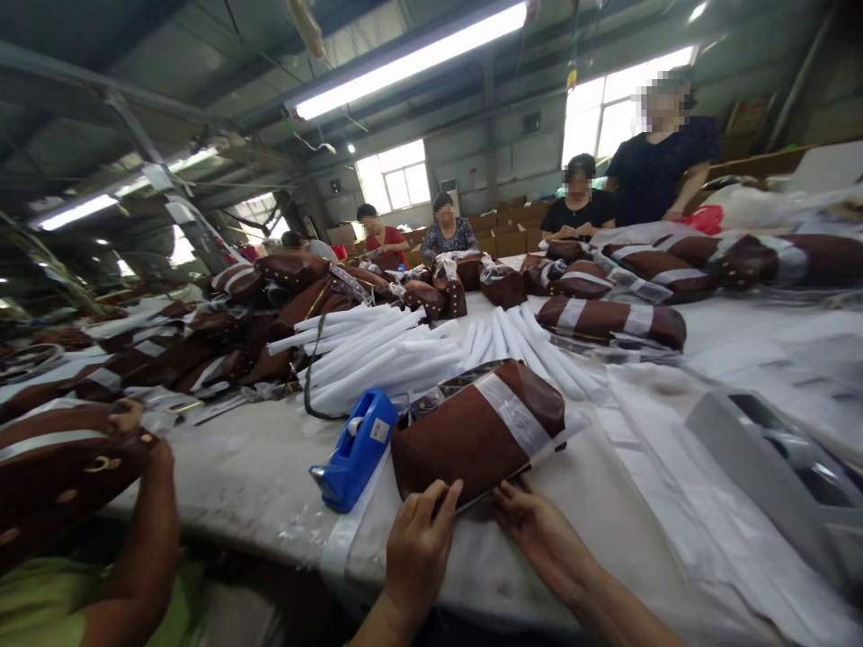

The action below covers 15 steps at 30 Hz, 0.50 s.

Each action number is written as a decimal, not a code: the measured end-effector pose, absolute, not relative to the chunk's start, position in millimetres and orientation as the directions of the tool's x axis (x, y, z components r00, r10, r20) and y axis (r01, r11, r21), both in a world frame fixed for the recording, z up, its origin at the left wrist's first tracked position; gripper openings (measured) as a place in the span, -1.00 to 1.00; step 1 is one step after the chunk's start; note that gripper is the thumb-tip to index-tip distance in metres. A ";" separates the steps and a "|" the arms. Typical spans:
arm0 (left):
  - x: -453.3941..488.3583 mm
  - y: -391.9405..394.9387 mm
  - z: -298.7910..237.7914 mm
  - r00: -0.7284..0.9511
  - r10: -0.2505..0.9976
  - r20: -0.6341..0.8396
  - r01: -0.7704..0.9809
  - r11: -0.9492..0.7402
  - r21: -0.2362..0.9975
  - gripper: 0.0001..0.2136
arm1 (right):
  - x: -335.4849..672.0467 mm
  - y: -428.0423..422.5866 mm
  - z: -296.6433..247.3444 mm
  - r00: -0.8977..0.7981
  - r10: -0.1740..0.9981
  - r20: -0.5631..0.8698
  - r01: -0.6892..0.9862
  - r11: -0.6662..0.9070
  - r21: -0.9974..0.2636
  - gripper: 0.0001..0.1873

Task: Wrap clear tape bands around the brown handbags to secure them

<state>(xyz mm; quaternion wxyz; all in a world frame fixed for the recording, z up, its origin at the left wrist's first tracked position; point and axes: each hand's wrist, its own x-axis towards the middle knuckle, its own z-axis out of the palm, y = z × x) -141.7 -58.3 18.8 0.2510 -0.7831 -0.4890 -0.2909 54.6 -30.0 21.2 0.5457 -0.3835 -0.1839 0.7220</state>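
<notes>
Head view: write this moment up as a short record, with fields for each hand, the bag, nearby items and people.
left hand: fingers at near edge of brown bag; grip unclear
right hand: fingertips by the bag's lower right; grip unclear
bag state: lying on table, pale band across it
left of bag: blue dispenser
behind bag: white rolls
right of bag: white sheets, grey device
people: several across the table; co-worker's hand on another bag at far left

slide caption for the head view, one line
Left hand and right hand at the near side of a brown bag beside a blue tape dispenser.
</notes>
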 end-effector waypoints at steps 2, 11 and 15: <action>-139.3 -58.6 17.7 0.345 0.613 0.711 0.915 -0.389 -0.108 -0.55 | 53.8 -28.0 31.1 -0.175 0.926 -0.334 -0.554 -0.373 -0.745 -0.46; -142.0 -70.1 22.4 0.242 0.623 0.744 0.937 -0.349 -0.012 -0.59 | 36.1 -29.4 37.4 -0.143 0.979 -0.148 -0.414 -0.195 -0.889 -0.50; -131.9 -69.8 19.1 0.229 0.639 0.734 0.949 -0.316 -0.021 -0.55 | 31.1 -34.4 30.8 -0.137 0.979 -0.149 -0.496 -0.198 -0.846 -0.44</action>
